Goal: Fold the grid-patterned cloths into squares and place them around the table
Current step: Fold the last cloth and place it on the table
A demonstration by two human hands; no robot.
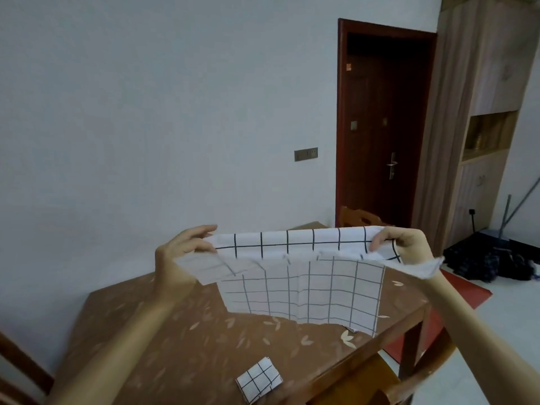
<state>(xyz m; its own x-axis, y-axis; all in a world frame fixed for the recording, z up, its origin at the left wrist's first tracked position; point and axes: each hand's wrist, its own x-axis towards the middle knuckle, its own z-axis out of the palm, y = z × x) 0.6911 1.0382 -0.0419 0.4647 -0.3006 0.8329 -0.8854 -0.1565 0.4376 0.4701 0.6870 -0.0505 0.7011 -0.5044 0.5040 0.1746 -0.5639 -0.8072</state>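
A white cloth with a dark grid (pixel 301 287) hangs in the air above the table, stretched wide between both hands. My left hand (pixel 181 252) pinches its upper left corner. My right hand (pixel 404 244) pinches the upper right corner, and a loose flap trails past that wrist. The cloth's top edge is doubled over toward me, and its lower edge hangs just above the tabletop. A small folded square of the same grid cloth (pixel 259 379) lies on the table near its front edge.
The table (pixel 163 346) has a brown cover with a pale leaf print. Wooden chairs stand at the far side (pixel 361 217), at the left (pixel 20 372) and at the right front (pixel 409 381). A red mat (pixel 464 290) and dark bundles (pixel 491 261) lie on the floor at right.
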